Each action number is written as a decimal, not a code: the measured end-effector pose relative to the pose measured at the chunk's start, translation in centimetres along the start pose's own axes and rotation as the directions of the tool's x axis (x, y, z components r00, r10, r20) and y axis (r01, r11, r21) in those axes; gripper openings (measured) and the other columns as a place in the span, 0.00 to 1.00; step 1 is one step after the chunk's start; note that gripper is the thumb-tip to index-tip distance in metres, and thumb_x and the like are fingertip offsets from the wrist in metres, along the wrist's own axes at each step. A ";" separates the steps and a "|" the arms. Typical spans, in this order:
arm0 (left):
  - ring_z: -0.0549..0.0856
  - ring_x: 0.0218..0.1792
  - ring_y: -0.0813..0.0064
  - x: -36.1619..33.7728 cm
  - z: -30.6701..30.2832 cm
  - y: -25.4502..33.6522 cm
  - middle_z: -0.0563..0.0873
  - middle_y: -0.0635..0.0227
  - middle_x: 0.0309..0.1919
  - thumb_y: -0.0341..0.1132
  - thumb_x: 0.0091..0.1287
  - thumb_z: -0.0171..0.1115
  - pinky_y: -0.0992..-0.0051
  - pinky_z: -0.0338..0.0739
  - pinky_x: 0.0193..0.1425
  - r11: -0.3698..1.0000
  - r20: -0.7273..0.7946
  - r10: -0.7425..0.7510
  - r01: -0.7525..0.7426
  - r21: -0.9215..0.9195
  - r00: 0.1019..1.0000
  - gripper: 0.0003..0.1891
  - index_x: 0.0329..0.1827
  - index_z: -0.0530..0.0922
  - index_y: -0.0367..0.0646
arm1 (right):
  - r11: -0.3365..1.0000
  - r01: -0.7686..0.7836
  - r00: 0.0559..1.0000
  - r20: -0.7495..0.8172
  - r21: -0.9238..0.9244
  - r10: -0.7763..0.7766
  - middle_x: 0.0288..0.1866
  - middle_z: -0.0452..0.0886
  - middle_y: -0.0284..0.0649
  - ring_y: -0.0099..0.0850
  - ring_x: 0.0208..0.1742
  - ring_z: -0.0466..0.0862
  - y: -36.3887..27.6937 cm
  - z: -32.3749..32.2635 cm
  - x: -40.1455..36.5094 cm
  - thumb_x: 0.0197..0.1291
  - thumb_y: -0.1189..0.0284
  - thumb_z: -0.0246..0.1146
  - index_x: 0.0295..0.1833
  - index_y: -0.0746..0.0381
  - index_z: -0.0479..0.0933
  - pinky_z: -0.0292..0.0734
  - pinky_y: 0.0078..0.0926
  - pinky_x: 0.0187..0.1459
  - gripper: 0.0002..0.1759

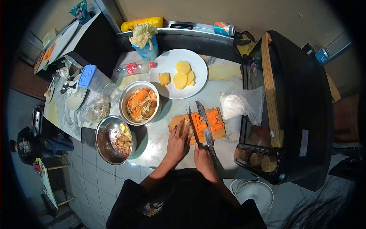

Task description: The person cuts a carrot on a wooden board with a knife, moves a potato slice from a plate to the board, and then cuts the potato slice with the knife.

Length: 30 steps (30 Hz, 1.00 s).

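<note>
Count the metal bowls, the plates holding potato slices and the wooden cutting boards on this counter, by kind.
Metal bowls: 2
White plate with potato slices: 1
Wooden cutting board: 1
Total: 4

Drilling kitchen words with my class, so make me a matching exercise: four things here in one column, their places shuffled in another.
1 carrot pieces
2 potato slices
3 yellow bottle
4 knife

A on the white plate
B in the right hand
C on the back ledge
D on the wooden board

Pairs: 1-D, 2-A, 3-C, 4-B.
</note>
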<state>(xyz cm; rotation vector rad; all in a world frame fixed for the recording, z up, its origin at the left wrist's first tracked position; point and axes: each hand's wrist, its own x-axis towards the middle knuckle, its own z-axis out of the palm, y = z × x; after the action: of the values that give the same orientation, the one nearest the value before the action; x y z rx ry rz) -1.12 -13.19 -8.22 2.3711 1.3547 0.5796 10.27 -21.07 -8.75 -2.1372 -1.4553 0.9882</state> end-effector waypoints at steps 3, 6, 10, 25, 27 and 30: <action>0.73 0.56 0.48 0.0 0.0 0.0 0.65 0.46 0.65 0.33 0.64 0.55 0.59 0.68 0.60 1.000 0.009 -0.011 0.011 -0.016 1.000 0.24 0.64 0.68 0.34 | 1.000 0.007 1.000 0.000 -0.002 -0.007 0.27 0.77 0.63 0.60 0.34 0.78 0.2 0.1 0.0 0.70 0.63 0.43 0.27 0.73 0.76 0.72 0.54 0.39 0.28; 0.72 0.58 0.47 -0.1 0.0 -0.1 0.65 0.46 0.65 0.33 0.64 0.54 0.59 0.67 0.61 1.000 0.013 0.004 -0.004 -0.003 1.000 0.24 0.64 0.67 0.34 | 0.999 0.035 0.999 -0.038 0.014 -0.034 0.26 0.77 0.63 0.60 0.33 0.78 0.3 0.4 0.1 0.69 0.63 0.44 0.26 0.73 0.76 0.72 0.54 0.37 0.27; 0.71 0.59 0.46 -0.1 -0.1 -0.3 0.65 0.46 0.65 0.33 0.64 0.54 0.58 0.67 0.61 1.000 0.020 0.019 -0.018 -0.019 1.000 0.25 0.64 0.67 0.34 | 0.998 0.045 0.995 -0.086 0.040 -0.042 0.24 0.77 0.61 0.59 0.31 0.78 -0.3 0.3 0.4 0.69 0.62 0.46 0.27 0.72 0.76 0.73 0.52 0.34 0.26; 0.73 0.58 0.49 -0.2 0.0 -0.2 0.66 0.48 0.65 0.32 0.64 0.54 0.60 0.68 0.61 1.000 -0.004 0.025 -0.025 0.013 1.000 0.25 0.65 0.66 0.34 | 0.999 0.038 0.999 -0.019 -0.012 -0.038 0.29 0.77 0.62 0.60 0.34 0.78 -1.1 0.1 0.2 0.70 0.64 0.41 0.34 0.72 0.74 0.72 0.53 0.39 0.24; 0.72 0.58 0.49 -0.1 -0.1 -0.1 0.66 0.48 0.65 0.32 0.64 0.54 0.60 0.68 0.61 1.000 0.017 0.004 -0.004 -0.001 1.000 0.25 0.64 0.67 0.33 | 0.999 0.036 0.999 -0.017 -0.003 -0.036 0.28 0.77 0.62 0.60 0.33 0.78 -1.1 0.1 0.0 0.70 0.64 0.42 0.34 0.72 0.74 0.72 0.54 0.38 0.24; 0.72 0.59 0.49 0.0 -0.1 0.1 0.66 0.48 0.65 0.32 0.64 0.54 0.60 0.68 0.61 0.999 0.001 0.023 -0.023 0.042 1.000 0.25 0.64 0.67 0.32 | 0.999 0.040 0.999 -0.030 0.011 -0.039 0.27 0.77 0.62 0.60 0.32 0.78 -1.4 -0.1 0.1 0.70 0.64 0.43 0.33 0.71 0.74 0.72 0.54 0.37 0.23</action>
<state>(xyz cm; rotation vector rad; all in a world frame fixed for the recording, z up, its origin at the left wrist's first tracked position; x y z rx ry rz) -1.10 -13.26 -8.09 2.4232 1.3534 0.5627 9.44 -20.43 -7.78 -2.0979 -1.4682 0.9444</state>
